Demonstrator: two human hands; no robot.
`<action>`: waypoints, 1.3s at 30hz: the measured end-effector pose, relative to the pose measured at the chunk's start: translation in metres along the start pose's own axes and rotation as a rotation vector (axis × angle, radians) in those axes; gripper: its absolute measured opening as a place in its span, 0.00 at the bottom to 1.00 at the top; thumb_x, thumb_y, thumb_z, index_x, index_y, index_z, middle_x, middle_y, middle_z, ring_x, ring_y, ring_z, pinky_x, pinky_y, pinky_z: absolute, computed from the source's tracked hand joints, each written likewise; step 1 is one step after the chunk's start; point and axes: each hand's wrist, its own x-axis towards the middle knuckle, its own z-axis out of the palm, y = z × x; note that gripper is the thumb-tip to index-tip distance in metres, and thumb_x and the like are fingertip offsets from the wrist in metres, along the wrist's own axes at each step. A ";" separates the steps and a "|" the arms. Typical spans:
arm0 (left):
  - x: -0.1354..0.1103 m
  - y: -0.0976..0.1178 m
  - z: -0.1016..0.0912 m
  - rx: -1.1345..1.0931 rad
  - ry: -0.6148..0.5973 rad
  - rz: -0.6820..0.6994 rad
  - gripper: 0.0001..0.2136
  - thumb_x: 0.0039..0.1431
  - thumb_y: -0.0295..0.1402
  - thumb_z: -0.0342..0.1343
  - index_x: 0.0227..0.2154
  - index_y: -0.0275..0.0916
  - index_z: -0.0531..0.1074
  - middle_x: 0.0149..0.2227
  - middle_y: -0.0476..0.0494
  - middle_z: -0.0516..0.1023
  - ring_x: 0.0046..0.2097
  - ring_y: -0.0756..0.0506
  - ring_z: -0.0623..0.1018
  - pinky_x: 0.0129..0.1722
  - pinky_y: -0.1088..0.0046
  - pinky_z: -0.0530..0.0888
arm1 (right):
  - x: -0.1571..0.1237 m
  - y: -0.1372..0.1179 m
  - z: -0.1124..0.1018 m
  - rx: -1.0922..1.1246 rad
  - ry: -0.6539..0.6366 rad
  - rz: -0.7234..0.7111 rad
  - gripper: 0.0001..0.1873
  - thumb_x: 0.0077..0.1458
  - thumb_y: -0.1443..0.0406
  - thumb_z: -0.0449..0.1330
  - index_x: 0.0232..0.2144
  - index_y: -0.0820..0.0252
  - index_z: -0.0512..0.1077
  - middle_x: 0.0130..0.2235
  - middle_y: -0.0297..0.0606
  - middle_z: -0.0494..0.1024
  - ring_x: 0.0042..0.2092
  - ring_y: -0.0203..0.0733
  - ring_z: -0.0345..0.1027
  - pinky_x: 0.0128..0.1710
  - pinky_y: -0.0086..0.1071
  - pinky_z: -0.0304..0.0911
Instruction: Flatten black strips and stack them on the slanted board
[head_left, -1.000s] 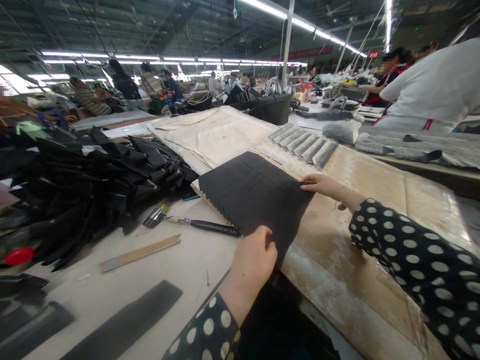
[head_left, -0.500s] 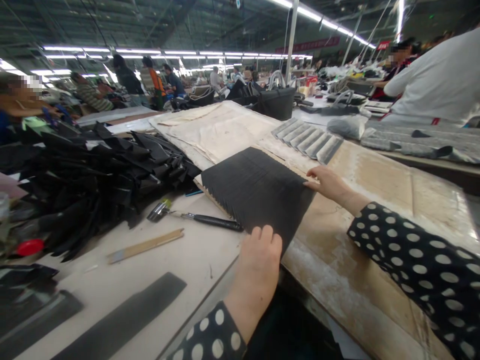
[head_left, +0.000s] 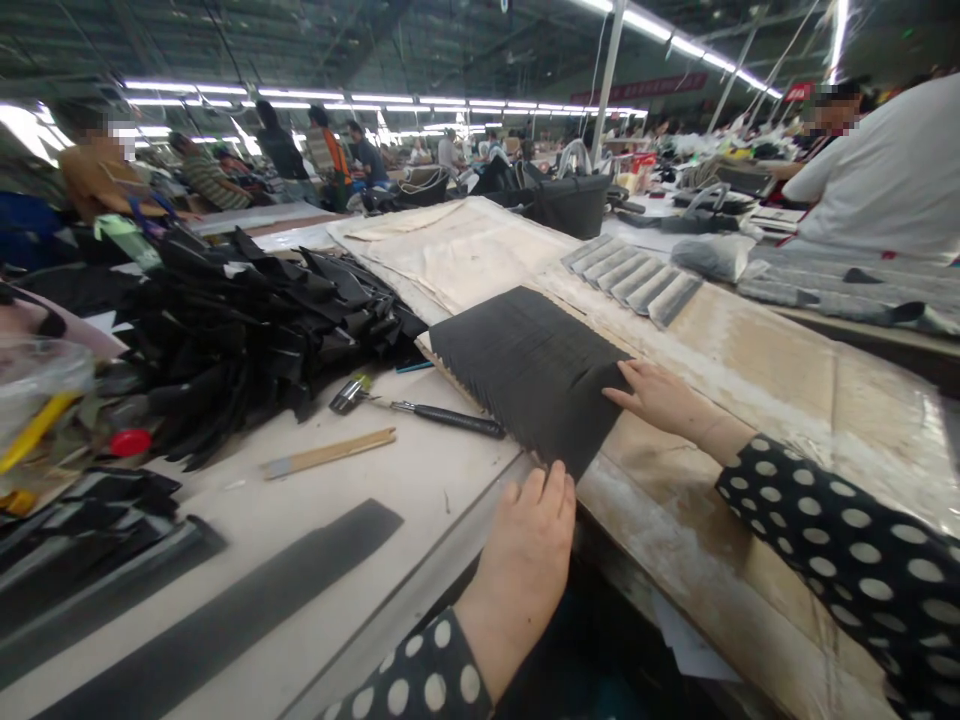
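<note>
A fanned stack of overlapping black leather-like strips point(head_left: 517, 360) lies on a board, its left side showing stepped ends. At the stack's near corner, my left hand point(head_left: 525, 545) has its fingers bent against the edge; its fingertips are partly hidden. My right hand point(head_left: 667, 405) grips the right-hand edge, thumb and forefinger at the black surface, which ripples slightly beside them. To the left, a hammer point(head_left: 450, 418) with a black handle rests on the pale table, beside a flat wooden stick point(head_left: 330, 453). A long dark strip point(head_left: 247, 610) lies nearer to me.
A heap of black pieces point(head_left: 262, 330) covers the table's left side, with a red cap point(head_left: 130, 442) in front. Grey strips point(head_left: 634, 278) lie in a row behind my right hand on the brown board point(head_left: 780, 370). Several people work in the background.
The view has swung left, so everything sits farther right. My left fingers have drawn back toward the stack's near edge and spread slightly. My right fingers reach a little farther onto the black strips.
</note>
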 end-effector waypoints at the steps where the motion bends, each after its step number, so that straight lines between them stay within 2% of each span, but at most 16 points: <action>1: -0.007 -0.002 -0.004 -0.040 -0.006 0.008 0.20 0.57 0.23 0.40 0.53 0.34 0.60 0.57 0.41 0.61 0.51 0.42 0.65 0.44 0.63 0.69 | 0.000 0.000 0.000 -0.015 -0.016 -0.002 0.33 0.55 0.47 0.42 0.50 0.68 0.61 0.50 0.52 0.66 0.50 0.51 0.61 0.48 0.40 0.56; 4: -0.043 -0.015 -0.021 -0.165 -0.008 0.019 0.21 0.57 0.24 0.40 0.54 0.40 0.57 0.57 0.46 0.60 0.54 0.44 0.63 0.51 0.65 0.65 | 0.003 0.003 -0.009 -0.095 -0.042 -0.025 0.32 0.54 0.47 0.42 0.47 0.68 0.65 0.49 0.53 0.67 0.48 0.53 0.62 0.46 0.41 0.58; 6: -0.077 -0.031 -0.035 -0.239 -0.033 -0.018 0.20 0.58 0.25 0.41 0.53 0.42 0.59 0.54 0.47 0.65 0.52 0.46 0.65 0.52 0.68 0.64 | 0.007 0.001 -0.022 -0.129 0.008 -0.043 0.33 0.51 0.46 0.46 0.47 0.67 0.65 0.49 0.53 0.66 0.48 0.55 0.61 0.45 0.43 0.57; 9: -0.136 -0.067 -0.057 -0.319 -0.076 -0.210 0.14 0.58 0.29 0.42 0.45 0.43 0.66 0.46 0.46 0.72 0.46 0.47 0.70 0.47 0.71 0.68 | 0.015 -0.027 -0.051 -0.032 0.100 -0.163 0.31 0.51 0.49 0.49 0.49 0.67 0.64 0.50 0.53 0.65 0.49 0.55 0.60 0.48 0.43 0.56; 11: -0.178 -0.096 -0.069 -0.326 -0.053 -0.388 0.12 0.58 0.32 0.42 0.41 0.43 0.69 0.43 0.46 0.73 0.43 0.47 0.72 0.44 0.72 0.69 | 0.018 -0.065 -0.076 0.121 0.099 -0.326 0.25 0.54 0.52 0.47 0.46 0.63 0.66 0.47 0.49 0.68 0.48 0.50 0.62 0.49 0.40 0.56; 15: -0.254 -0.149 -0.082 -0.303 -0.050 -0.766 0.12 0.55 0.41 0.45 0.34 0.42 0.69 0.37 0.45 0.73 0.38 0.44 0.72 0.38 0.71 0.70 | 0.005 -0.171 -0.117 0.372 -0.039 -0.635 0.17 0.56 0.56 0.47 0.39 0.58 0.70 0.42 0.42 0.71 0.44 0.43 0.64 0.45 0.35 0.59; 17: -0.284 -0.167 -0.084 -0.275 -0.032 -0.936 0.12 0.52 0.42 0.46 0.32 0.40 0.69 0.35 0.44 0.73 0.37 0.44 0.72 0.36 0.69 0.69 | -0.006 -0.222 -0.122 0.440 -0.108 -0.742 0.16 0.57 0.58 0.46 0.39 0.58 0.70 0.41 0.41 0.71 0.43 0.41 0.65 0.44 0.34 0.59; 20: -0.315 -0.179 -0.085 -0.266 -0.041 -1.094 0.13 0.48 0.42 0.48 0.31 0.39 0.67 0.33 0.44 0.72 0.35 0.44 0.72 0.35 0.69 0.68 | -0.017 -0.278 -0.112 0.469 -0.205 -0.864 0.14 0.58 0.61 0.46 0.38 0.59 0.69 0.39 0.40 0.71 0.41 0.41 0.65 0.42 0.35 0.60; 23: -0.331 -0.181 -0.084 -0.291 -0.035 -1.146 0.11 0.47 0.40 0.48 0.30 0.38 0.67 0.32 0.45 0.71 0.34 0.45 0.71 0.34 0.69 0.67 | -0.018 -0.313 -0.092 0.463 -0.219 -0.925 0.13 0.58 0.62 0.46 0.37 0.59 0.69 0.36 0.41 0.71 0.38 0.41 0.65 0.39 0.34 0.60; 27: -0.337 -0.182 -0.077 -0.358 0.038 -1.147 0.10 0.47 0.38 0.49 0.31 0.39 0.66 0.31 0.47 0.70 0.34 0.46 0.70 0.34 0.71 0.66 | -0.014 -0.338 -0.069 0.465 -0.207 -0.949 0.11 0.56 0.61 0.50 0.37 0.58 0.69 0.36 0.40 0.70 0.37 0.41 0.65 0.37 0.33 0.61; 30: -0.334 -0.183 -0.067 -0.396 0.072 -1.121 0.09 0.48 0.38 0.50 0.31 0.39 0.66 0.31 0.48 0.69 0.33 0.47 0.70 0.32 0.72 0.66 | -0.016 -0.345 -0.062 0.446 -0.243 -0.933 0.10 0.54 0.61 0.51 0.35 0.58 0.69 0.34 0.39 0.70 0.36 0.41 0.65 0.36 0.33 0.60; 34: -0.323 -0.182 -0.056 -0.430 0.080 -1.066 0.10 0.48 0.38 0.52 0.33 0.40 0.66 0.31 0.48 0.69 0.31 0.48 0.69 0.30 0.73 0.65 | -0.020 -0.347 -0.064 0.443 -0.285 -0.923 0.08 0.54 0.63 0.50 0.28 0.58 0.67 0.32 0.38 0.68 0.34 0.40 0.63 0.34 0.33 0.59; 39: -0.315 -0.178 -0.052 -0.429 0.060 -1.006 0.09 0.48 0.36 0.53 0.33 0.40 0.66 0.31 0.49 0.68 0.32 0.48 0.69 0.31 0.73 0.65 | -0.020 -0.348 -0.065 0.465 -0.302 -0.920 0.08 0.54 0.63 0.50 0.27 0.58 0.66 0.31 0.38 0.68 0.34 0.39 0.63 0.35 0.33 0.59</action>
